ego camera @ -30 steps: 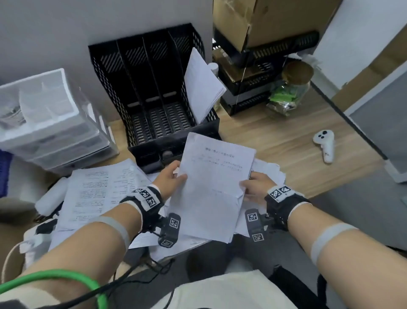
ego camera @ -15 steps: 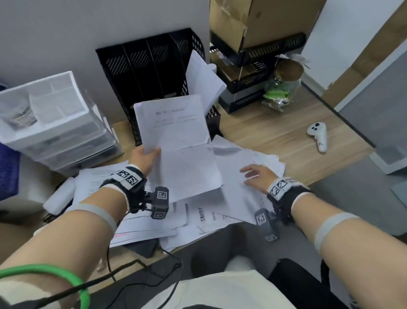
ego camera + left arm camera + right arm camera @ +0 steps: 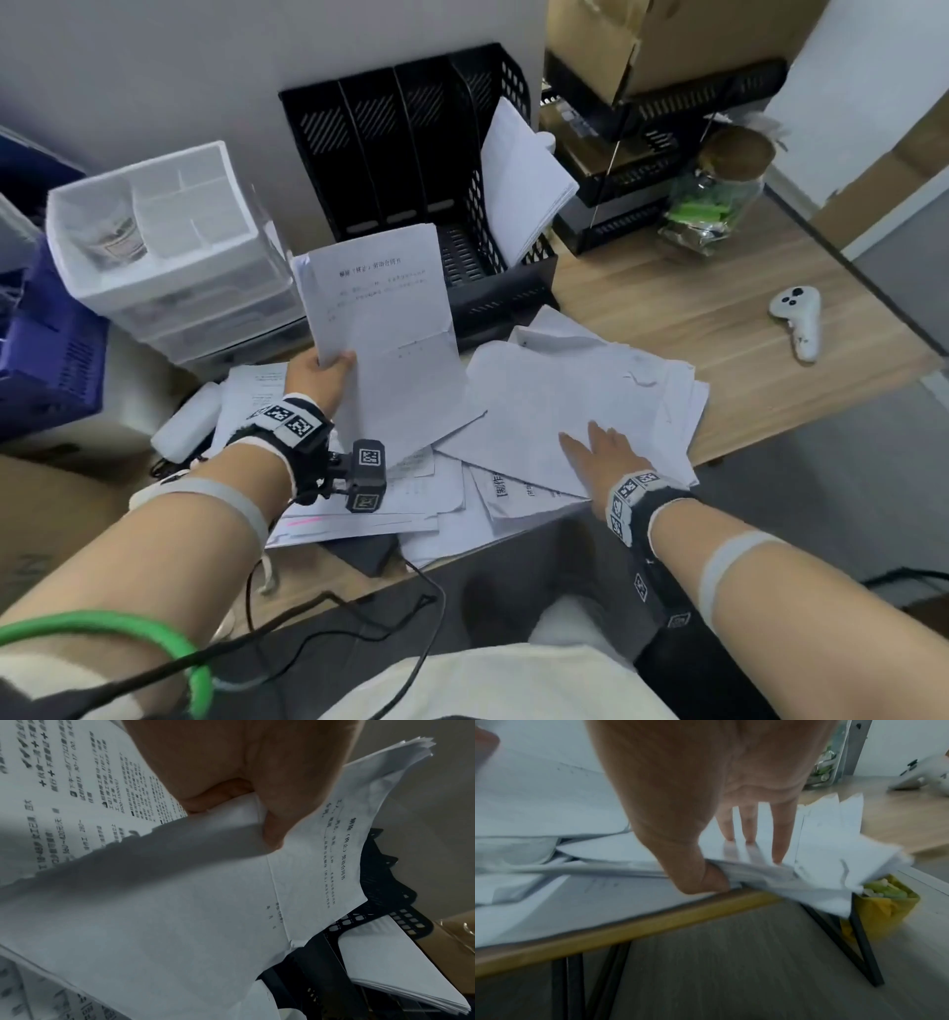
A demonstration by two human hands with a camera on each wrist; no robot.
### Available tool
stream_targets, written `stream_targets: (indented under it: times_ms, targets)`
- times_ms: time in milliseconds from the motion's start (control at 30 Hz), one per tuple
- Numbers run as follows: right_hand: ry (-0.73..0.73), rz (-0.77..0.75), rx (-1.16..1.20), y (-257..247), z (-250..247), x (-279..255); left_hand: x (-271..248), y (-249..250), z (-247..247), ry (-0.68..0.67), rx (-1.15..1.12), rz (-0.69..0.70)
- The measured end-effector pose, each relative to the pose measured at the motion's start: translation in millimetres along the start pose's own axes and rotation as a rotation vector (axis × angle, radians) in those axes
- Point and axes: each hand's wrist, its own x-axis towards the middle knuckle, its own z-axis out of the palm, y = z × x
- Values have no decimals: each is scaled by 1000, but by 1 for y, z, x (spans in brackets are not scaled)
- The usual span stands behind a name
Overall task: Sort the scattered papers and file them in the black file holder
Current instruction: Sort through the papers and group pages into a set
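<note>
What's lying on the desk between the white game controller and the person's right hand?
In the head view, bare wooden desk beside the controller, then scattered papers spreading to the right hand, which rests on them.

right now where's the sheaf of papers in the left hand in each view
Head: the held papers stand upright at centre, before the black file holder, gripped at their lower left corner by the left hand.
Left wrist: they fill the middle, the thumb pinching their edge.
Right wrist: cannot tell; only the desk pile shows plainly.
Shared landmark: the file holder's mesh wall, right of the papers in the head and left wrist views.
</note>
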Motion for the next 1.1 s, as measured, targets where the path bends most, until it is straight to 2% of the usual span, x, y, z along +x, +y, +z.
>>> stream_targets:
  times_ms: [133, 200, 400, 533, 700, 1000, 1100]
  targets:
    - [-127, -76, -17, 16, -35, -4, -2, 3, -1, 20, 25, 31]
    - [-122, -55, 53, 23, -44, -8, -5, 7, 0, 25, 27, 40]
    - [198, -8, 314, 52, -57, -21, -8, 22, 8, 21, 116, 100]
    - [347, 74, 465, 63, -72, -35, -7, 29, 15, 15, 118, 112]
    - [588, 52, 829, 68, -80, -44, -4, 39, 27, -3, 106, 125]
    - [898, 320, 1071, 92, -102, -52, 1, 47, 34, -29, 82, 110]
    - [943, 374, 1119, 97, -101, -53, -1, 49, 35, -55, 55, 107]
